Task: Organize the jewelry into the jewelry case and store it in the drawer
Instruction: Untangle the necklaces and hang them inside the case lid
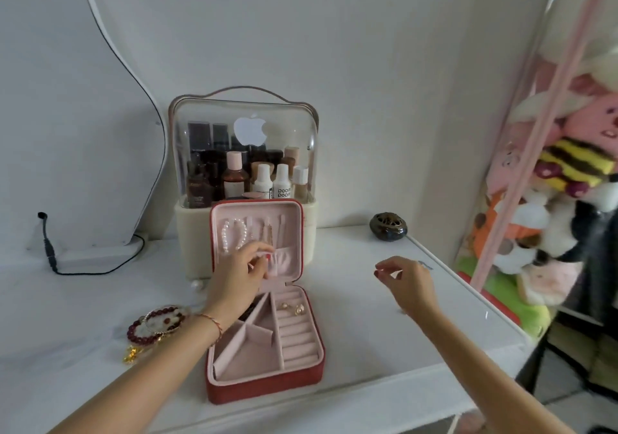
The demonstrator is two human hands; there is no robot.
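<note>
A red jewelry case point(267, 385) with pink lining lies open on the white tabletop, its lid point(294, 219) standing upright. A pearl necklace point(230, 233) hangs inside the lid. Two gold earrings point(291, 308) sit on the ring rolls in the base. My left hand point(239, 278) reaches into the lid and its fingertips pinch the top edge of the gathered lid pocket point(284, 261). My right hand point(406, 280) hovers to the right of the case with fingers loosely curled and nothing in it. Dark red bead bracelets point(155, 326) and a gold piece point(132, 355) lie left of the case.
A clear-domed cosmetics organizer point(245, 152) full of bottles stands right behind the case. A mirror base with a black cable point(97, 256) is at the back left, a small dark ornament point(388, 226) at the back right. The tabletop's right edge point(468, 296) borders a bag of plush toys point(551, 199).
</note>
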